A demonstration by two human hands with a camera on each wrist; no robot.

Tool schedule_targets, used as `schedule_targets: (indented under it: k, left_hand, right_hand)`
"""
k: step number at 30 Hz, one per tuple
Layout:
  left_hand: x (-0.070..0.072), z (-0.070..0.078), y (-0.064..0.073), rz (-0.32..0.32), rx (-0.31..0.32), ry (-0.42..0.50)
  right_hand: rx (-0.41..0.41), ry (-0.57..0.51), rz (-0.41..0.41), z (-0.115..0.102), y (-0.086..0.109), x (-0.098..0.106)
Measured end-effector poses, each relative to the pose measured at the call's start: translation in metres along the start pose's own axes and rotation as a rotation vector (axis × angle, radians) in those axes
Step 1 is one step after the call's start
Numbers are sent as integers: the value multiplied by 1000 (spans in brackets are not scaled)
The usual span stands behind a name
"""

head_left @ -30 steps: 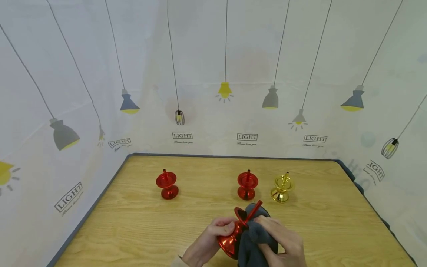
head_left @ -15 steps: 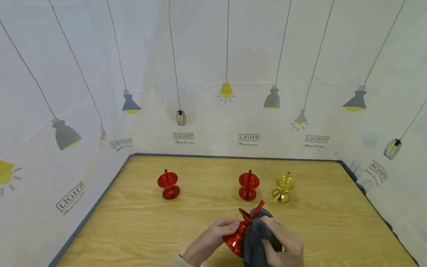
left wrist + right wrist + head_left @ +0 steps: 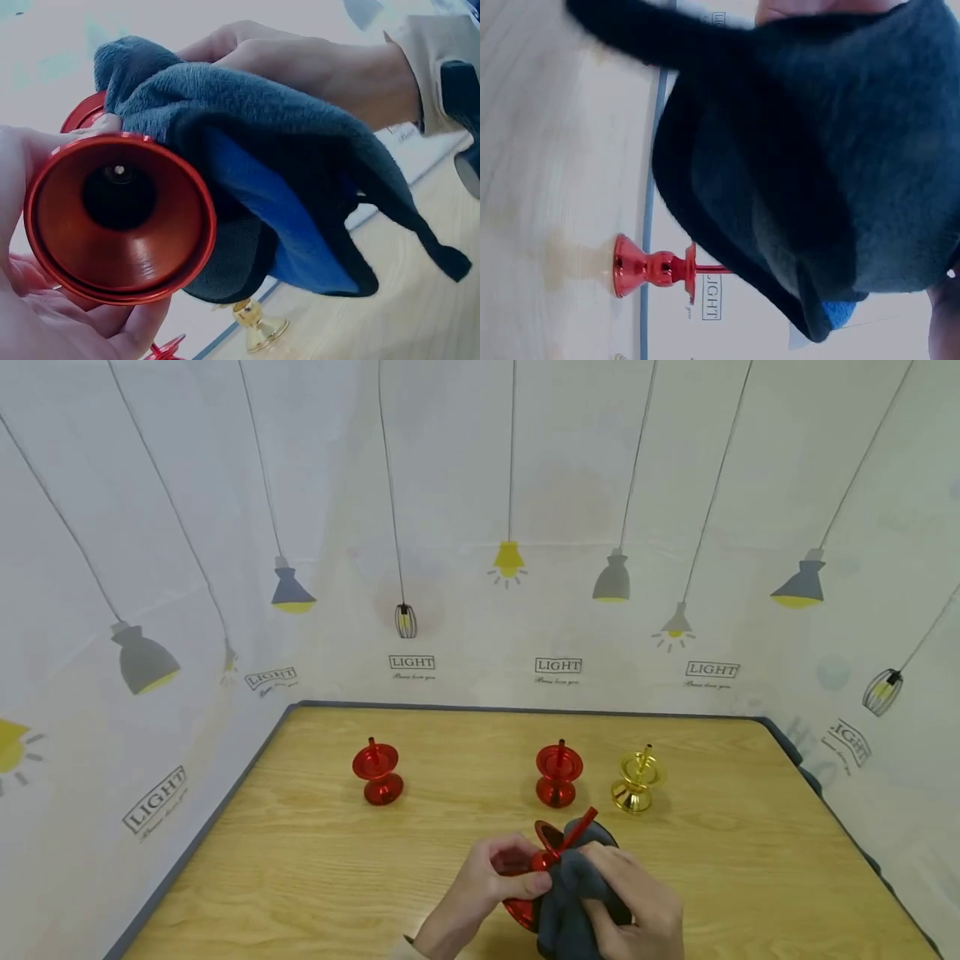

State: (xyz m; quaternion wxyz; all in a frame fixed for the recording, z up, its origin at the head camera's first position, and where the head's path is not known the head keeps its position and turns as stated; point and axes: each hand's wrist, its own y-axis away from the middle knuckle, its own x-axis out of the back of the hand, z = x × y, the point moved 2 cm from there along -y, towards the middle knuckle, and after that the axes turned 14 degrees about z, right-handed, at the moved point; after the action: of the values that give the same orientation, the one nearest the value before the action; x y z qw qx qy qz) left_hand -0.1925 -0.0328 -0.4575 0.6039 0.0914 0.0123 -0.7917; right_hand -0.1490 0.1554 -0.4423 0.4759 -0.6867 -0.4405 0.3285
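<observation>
A shiny red candle holder (image 3: 549, 836) is tilted above the table, its thin spike pointing up to the right. My left hand (image 3: 480, 881) grips it near the stem, thumb on the near side and fingers behind. The left wrist view looks into its hollow round base (image 3: 120, 225). My right hand (image 3: 637, 902) holds a grey-blue cloth (image 3: 566, 906) bunched against the dish and spike. This cloth, with a bright blue patch showing in the left wrist view, hides part of the holder. It covers much of the right wrist view.
Two red candle holders stand upright on the wooden table (image 3: 300, 860), one at the left (image 3: 378, 774) and one near the middle (image 3: 558, 772). Beside the latter stands a gold candle holder (image 3: 636, 781). White sheeting with printed lamps (image 3: 465, 485) surrounds the table's back and sides.
My left hand has shifted its grip on the red candle holder: the thumb now lies lower and the fingers arch higher behind. My right hand keeps the cloth against it. The standing holders stay put.
</observation>
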Motion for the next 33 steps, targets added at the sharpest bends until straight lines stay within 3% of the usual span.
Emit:
schedule_targets:
  k: [8, 16, 26, 30, 33]
  left_hand:
    - [3, 0, -1, -50, 54, 56]
    - [5, -1, 0, -114, 79, 97]
    - [13, -12, 0, -314, 87, 255]
    - [16, -14, 0, -381, 130, 280]
    - [17, -12, 1, -433, 125, 283]
  right_hand:
    - [-103, -46, -22, -8, -2, -2]
    - [-104, -49, -32, -5, -2, -3]
    - [-95, -115, -8, -3, 0, -10]
    - [-98, -114, 0, -1, 3, -12]
    - [-97, -79, 2, -1, 4, -13]
